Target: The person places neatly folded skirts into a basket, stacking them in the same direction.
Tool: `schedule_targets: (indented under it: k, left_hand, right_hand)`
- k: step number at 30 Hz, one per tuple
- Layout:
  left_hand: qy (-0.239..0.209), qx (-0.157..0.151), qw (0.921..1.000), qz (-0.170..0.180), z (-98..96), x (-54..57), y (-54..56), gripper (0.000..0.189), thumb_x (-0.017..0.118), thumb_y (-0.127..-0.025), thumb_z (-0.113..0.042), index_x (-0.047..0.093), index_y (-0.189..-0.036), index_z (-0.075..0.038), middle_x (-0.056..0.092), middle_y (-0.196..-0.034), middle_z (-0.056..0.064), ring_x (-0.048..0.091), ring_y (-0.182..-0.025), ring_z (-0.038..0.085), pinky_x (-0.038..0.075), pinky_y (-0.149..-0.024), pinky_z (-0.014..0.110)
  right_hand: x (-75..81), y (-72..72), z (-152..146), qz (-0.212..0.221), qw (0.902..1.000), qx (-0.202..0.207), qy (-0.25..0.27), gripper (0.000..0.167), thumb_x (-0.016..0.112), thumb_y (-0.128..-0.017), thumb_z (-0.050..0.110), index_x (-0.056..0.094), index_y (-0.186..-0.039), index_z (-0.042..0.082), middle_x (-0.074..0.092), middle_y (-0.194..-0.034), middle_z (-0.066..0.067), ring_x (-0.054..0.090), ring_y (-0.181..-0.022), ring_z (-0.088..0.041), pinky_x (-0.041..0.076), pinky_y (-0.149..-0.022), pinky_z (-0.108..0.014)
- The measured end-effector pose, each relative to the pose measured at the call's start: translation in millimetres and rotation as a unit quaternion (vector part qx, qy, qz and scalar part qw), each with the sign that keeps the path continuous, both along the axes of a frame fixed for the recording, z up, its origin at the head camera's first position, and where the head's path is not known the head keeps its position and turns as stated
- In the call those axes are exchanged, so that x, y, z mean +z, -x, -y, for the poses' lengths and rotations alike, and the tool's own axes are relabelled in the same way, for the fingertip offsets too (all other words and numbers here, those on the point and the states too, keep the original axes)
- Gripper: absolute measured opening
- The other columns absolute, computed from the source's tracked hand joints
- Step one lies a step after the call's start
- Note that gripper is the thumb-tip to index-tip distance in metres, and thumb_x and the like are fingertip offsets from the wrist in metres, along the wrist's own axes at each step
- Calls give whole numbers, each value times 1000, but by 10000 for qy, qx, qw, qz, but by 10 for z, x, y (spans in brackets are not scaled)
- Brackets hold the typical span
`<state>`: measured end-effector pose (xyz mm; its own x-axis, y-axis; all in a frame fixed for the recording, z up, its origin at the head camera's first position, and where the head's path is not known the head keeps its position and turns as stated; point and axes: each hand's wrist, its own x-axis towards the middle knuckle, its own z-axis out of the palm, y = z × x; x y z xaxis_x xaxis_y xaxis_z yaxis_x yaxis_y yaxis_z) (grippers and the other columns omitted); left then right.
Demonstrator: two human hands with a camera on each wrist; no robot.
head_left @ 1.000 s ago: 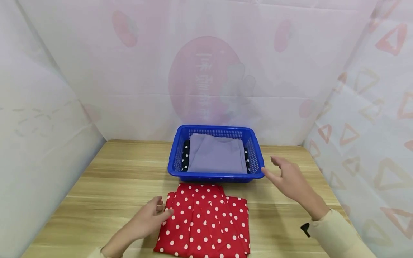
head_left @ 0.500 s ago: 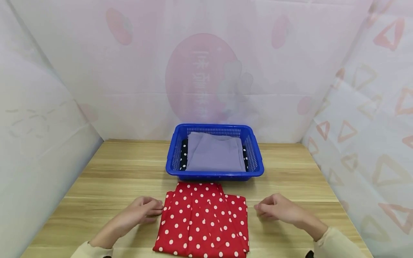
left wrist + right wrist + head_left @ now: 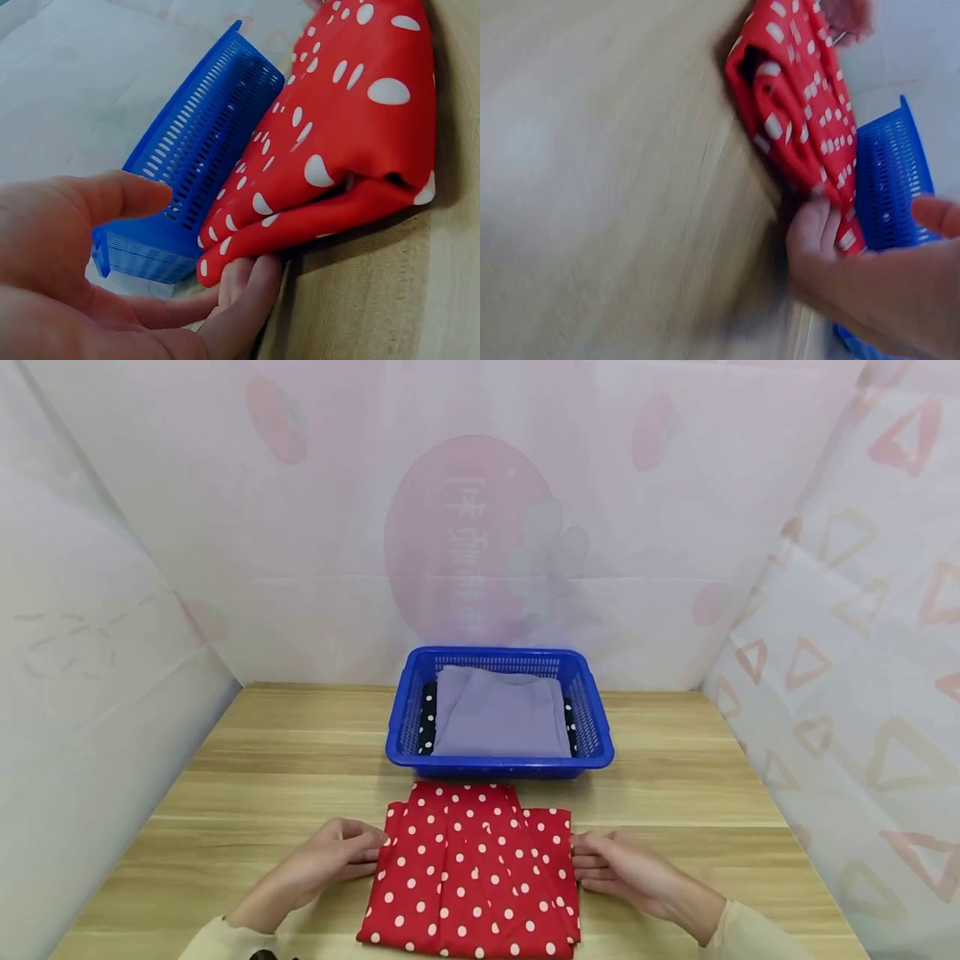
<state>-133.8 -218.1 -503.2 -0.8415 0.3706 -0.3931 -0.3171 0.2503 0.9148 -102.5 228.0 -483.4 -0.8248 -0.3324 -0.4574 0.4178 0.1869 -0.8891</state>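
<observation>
A folded red polka-dot cloth (image 3: 472,877) lies on the table in front of me; what garment it is I cannot tell. My left hand (image 3: 330,860) touches its left edge. In the left wrist view, that hand's fingertips (image 3: 259,281) meet the lower fold while the thumb stands apart. On the opposite side my right hand (image 3: 630,868) touches the right edge. The right wrist view, slightly blurred, has those fingers (image 3: 814,225) against the side of the folds, thumb away from the cloth. The tips of both hands' fingers are partly hidden by the fabric.
Just behind the red cloth stands a blue plastic basket (image 3: 498,763). Inside it, folded lilac fabric (image 3: 502,718) lies over black fabric with white dots (image 3: 428,718). Printed white sheets wall the wooden table (image 3: 285,752) at the back and both sides.
My right hand has come down from beside the basket's right corner to the red cloth's right edge. My left hand has shifted slightly and now touches the left edge. The cloth lies as before.
</observation>
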Motion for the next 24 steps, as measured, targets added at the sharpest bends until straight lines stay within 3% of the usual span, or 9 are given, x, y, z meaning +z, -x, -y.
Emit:
schedule_targets:
  k: [3,5,7,9,14,18,21,24]
  left_hand:
    - [275,-107,9992,-287,-41,-21,-19,43,63,-105,-19,59,-129,17,70,-123,21,72,-107,24,64,-96,42]
    - [406,-199,9978,-491,-71,-27,-37,40,66,-104,-17,59,-127,15,72,-116,17,71,-102,21,65,-92,40]
    - [504,-273,9961,-669,-105,-20,-62,39,68,-103,-16,58,-126,14,73,-112,14,71,-98,20,66,-88,38]
    - [517,-289,9956,-731,-131,-15,-82,41,68,-102,-15,55,-128,14,74,-110,14,71,-96,21,66,-85,37]
    - [452,29,9975,-533,-178,-2,-107,43,68,-102,-13,53,-133,15,74,-111,14,72,-96,20,67,-87,40]
    - [369,308,9981,-397,-185,-16,-123,41,66,-103,-10,55,-133,15,74,-111,14,74,-97,20,67,-87,42]
    - [238,366,9983,-375,-169,-39,-141,40,66,-103,-11,55,-132,16,76,-110,14,75,-96,20,67,-86,42]
    - [18,384,9987,-345,-149,-57,-160,43,67,-103,-12,55,-131,17,77,-111,16,76,-96,20,67,-86,42]
  right_hand:
    - [-61,34,64,-536,9957,294,-690,39,61,-105,25,67,-120,-11,73,-103,-9,69,-92,-18,64,-85,-32]
    - [-86,44,100,-1041,9855,446,-1263,28,68,-102,24,71,-107,-3,70,-91,-4,63,-83,-16,59,-73,-26]
    - [-99,44,124,-1417,9746,500,-1660,24,72,-100,24,70,-99,0,68,-86,-3,60,-78,-16,55,-66,-24]
    - [-103,40,141,-1494,9716,494,-1770,22,74,-99,23,70,-99,1,70,-86,-4,61,-77,-16,55,-65,-24]
    - [-123,43,144,-1098,9818,437,-1486,22,73,-100,21,71,-104,-1,75,-91,-6,68,-79,-15,64,-72,-30]
    - [-170,53,112,-702,9935,393,-807,23,68,-103,15,70,-106,-7,78,-97,-12,75,-85,-18,68,-80,-38]
    - [-191,61,87,-473,9975,391,-339,24,64,-104,13,69,-108,-10,79,-102,-15,77,-89,-20,67,-82,-42]
    - [-181,60,75,-405,9983,363,-187,25,62,-104,13,70,-107,-11,79,-103,-13,77,-89,-19,67,-83,-41]
